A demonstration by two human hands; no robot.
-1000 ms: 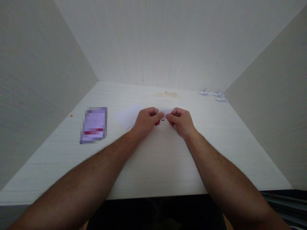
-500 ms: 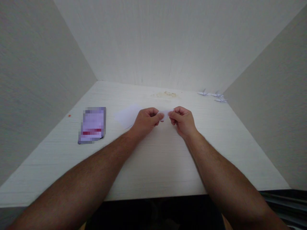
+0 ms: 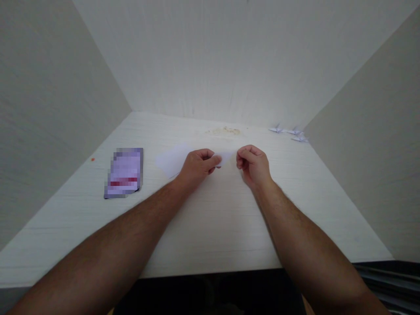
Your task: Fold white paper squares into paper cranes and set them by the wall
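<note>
The left hand (image 3: 197, 164) rests low over the pale wood-grain surface (image 3: 213, 218), its thumb and curled fingers pinched on the left end of a small folded piece of white paper (image 3: 226, 156), which sits just above the surface between the two hands, near the middle of the view. The right hand (image 3: 254, 165) is just beside the paper's right tip with its fingers curled in toward the thumb. Whether it actually grips that tip or only lies next to it cannot be told. Partly behind the left hand, a flat sheet of white paper (image 3: 169, 159) lies on the surface and reaches out to the left of the knuckles. Farther left, well apart from the hands, lies a blurred purple and white rectangular packet with a red band (image 3: 124, 173), and past it, near the left wall, there is a tiny orange speck (image 3: 92, 159). A faint brownish stain (image 3: 225, 130) marks the surface near the back wall. In the far right corner several small white folded paper cranes (image 3: 288, 132) stand close together against the pale side panel.
</note>
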